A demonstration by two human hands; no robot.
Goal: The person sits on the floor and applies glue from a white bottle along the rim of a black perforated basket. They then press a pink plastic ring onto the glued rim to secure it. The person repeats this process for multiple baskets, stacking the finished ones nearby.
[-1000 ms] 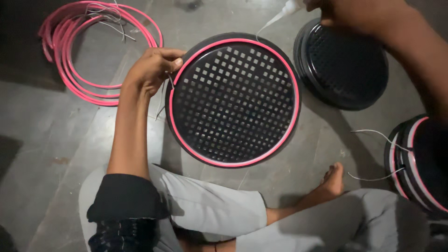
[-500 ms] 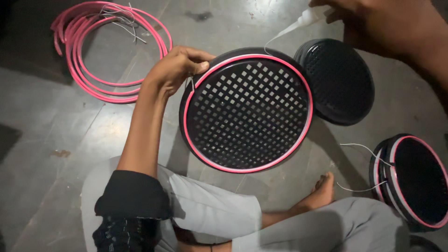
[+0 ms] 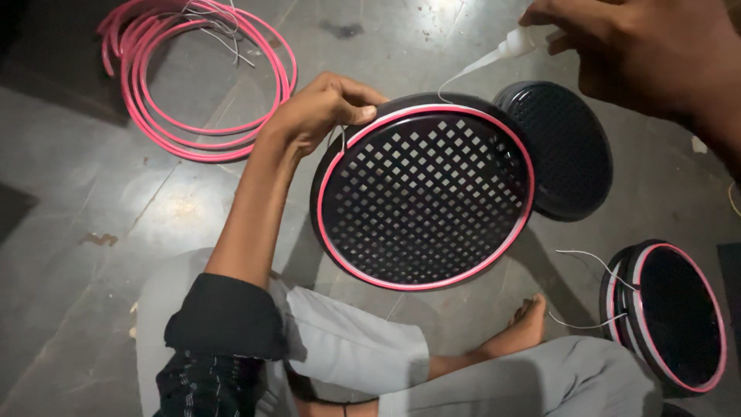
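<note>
Your left hand [image 3: 320,116] pinches the upper-left rim of the grille [image 3: 424,197], thumb pressed on the pink strip [image 3: 351,143] where it begins to run round the edge, with a thin wire hanging just under the thumb. The grille is a round black disc of square holes, tilted up off the floor [image 3: 116,193], its lower edge towards your knee. It lies to the right of that hand, so the hand sits at its near-left edge and the pink strip circles away clockwise from the thumb.

Your right hand [image 3: 648,58] is raised at the top right, fingers closed round a small white bottle [image 3: 513,48] whose long thin nozzle points down and left, its tip hanging just above the top of the rim. The nozzle's long axis aims at the rim between the two hands; the right hand is the nearer to that spot from above, the left from the side.

Behind the grille, partly covered by it, lies a black cover [image 3: 567,150]. Near your bare foot [image 3: 521,328] at the right sits a stack [image 3: 671,313] of rimmed grilles with loose wires. Well apart at the upper left lies a coil [image 3: 208,73] of pink strip.
</note>
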